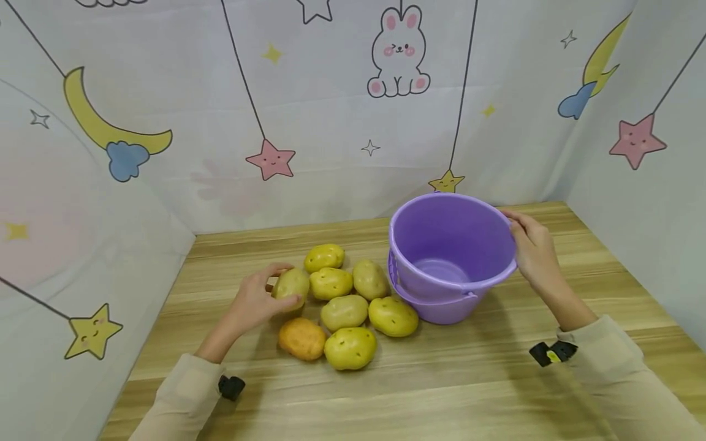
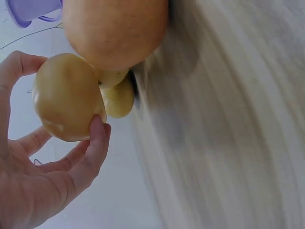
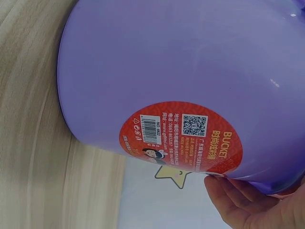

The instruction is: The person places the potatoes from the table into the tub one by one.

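Thumb and fingers of the left hand [image 1: 255, 301] pinch a pale yellow-green potato [image 1: 292, 288] at the left end of a potato group; in the left wrist view the hand [image 2: 52, 176] grips that potato [image 2: 69, 98] from both sides. A purple bucket [image 1: 441, 294] stands right of the group, its mouth tilted toward the camera and its handle hanging down. On the bucket's right rim the right hand [image 1: 534, 251] holds with curled fingers. The right wrist view shows that hand [image 3: 257, 205] at the bucket [image 3: 157, 62], beside a red label [image 3: 183, 138].
Several yellow and pale potatoes [image 1: 350, 348] and one orange-brown potato [image 1: 302, 339] lie close together on the wooden table [image 1: 386, 398], left of the bucket. A white cloth [image 1: 342, 104] printed with stars, moons and a rabbit hangs behind and at both sides.
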`<state>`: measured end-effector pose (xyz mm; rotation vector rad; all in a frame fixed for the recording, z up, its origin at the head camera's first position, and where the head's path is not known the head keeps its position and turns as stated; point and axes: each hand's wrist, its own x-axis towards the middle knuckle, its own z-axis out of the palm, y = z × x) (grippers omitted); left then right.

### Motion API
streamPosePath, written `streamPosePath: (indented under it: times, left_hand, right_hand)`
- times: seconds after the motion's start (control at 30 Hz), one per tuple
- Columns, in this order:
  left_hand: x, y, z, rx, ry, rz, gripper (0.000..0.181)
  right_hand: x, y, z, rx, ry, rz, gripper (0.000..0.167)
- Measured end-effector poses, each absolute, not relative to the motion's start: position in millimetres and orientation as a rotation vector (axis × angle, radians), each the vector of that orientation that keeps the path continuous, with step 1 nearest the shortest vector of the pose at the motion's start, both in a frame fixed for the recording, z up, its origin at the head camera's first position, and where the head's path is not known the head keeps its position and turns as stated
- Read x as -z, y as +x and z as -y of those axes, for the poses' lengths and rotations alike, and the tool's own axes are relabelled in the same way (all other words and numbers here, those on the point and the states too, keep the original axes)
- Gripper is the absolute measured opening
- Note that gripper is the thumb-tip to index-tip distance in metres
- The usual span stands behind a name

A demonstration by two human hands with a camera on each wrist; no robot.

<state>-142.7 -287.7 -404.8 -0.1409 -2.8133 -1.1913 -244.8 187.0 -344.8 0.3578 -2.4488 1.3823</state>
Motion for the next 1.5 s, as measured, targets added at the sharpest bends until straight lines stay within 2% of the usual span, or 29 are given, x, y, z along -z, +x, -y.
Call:
streamPosePath:
  times: [0.87, 1.5]
  left_hand:
    - [355, -159, 253, 1.294, -0.260, 2.737, 0.064]
    - [314, -175, 216, 1.385, -0.456, 2.640, 0.059]
  right_hand:
    - [343, -245, -188, -1.371, 0.364, 2.473, 0.043]
    - [343, -245, -188, -1.391, 0.358, 2.482, 0.044]
